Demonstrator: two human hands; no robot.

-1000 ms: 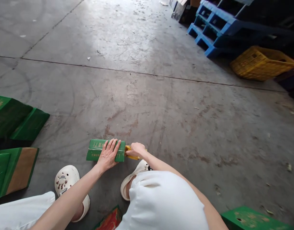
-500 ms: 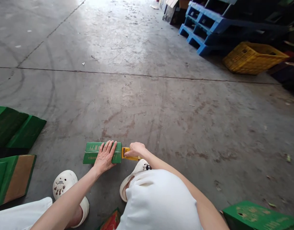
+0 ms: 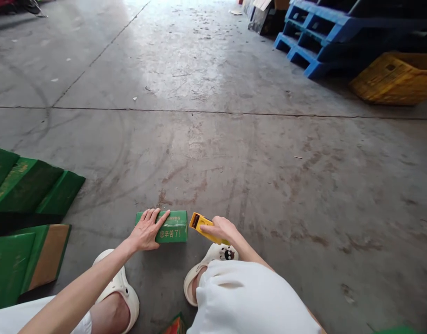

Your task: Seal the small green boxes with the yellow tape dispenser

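Note:
A small green carton (image 3: 174, 228) with gold characters lies on the concrete floor in front of my feet. My left hand (image 3: 148, 230) rests on its left end, fingers spread. Just right of the carton, a short gap away, my right hand (image 3: 218, 228) grips a yellow tool (image 3: 203, 227), which looks like a tape dispenser or stapler. The tool's dark front end points at the carton's right end.
Green cartons (image 3: 29, 183) stand at the left, with another green and brown one (image 3: 48, 257) below. Blue pallets (image 3: 325, 39) and a yellow crate (image 3: 394, 79) are at the upper right. My white clogs (image 3: 125, 290) flank the carton.
The yellow tool has pulled back from the carton's right end and tilted. The carton now shows its lettering the other way up, and my left hand has shifted to its left end. The view has moved slightly.

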